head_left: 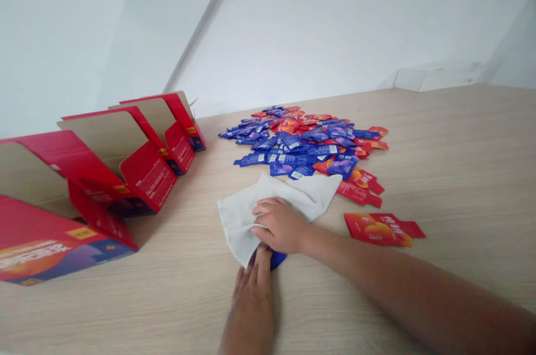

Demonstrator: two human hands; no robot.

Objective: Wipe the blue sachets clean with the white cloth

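Nearest the camera, the person's bare left hand [253, 299] reached up from the bottom edge, its fingers straight and held close together, the tips set down on a dark blue glossy packet [278, 259]. Whether its thumb gripped anything could not be told. The packet lay flat directly under and just beside those fingertips, mostly hidden by them and by a thin, off-white cloth [243, 215] with uneven corners. To the right, the bare right hand [285, 225] came in across its own long forearm and rested palm down on the cloth, fingers loosely bent and slightly parted; whether they pinched a fold was hidden.

All this lay on a pale, wood-grained tabletop [176, 305]. At its left stood a row of three red cardboard boxes [146, 176] with brown insides, orange labels and blue-purple lower edges, their fronts cut low. In the middle, beyond the cloth, spread a loose heap of flat blue and red packets [293, 140], some showing white barcode panels; the cloth's far edge reached its near side. Farther right, a single red packet with orange fruit printed on it [377, 229] lay apart, near the right forearm.

Behind the tabletop rose a plain white wall [335, 25], crossed left of centre by a slanting grey strip [201, 23]. At the far right, a low white boxy form [439, 77] sat against it.
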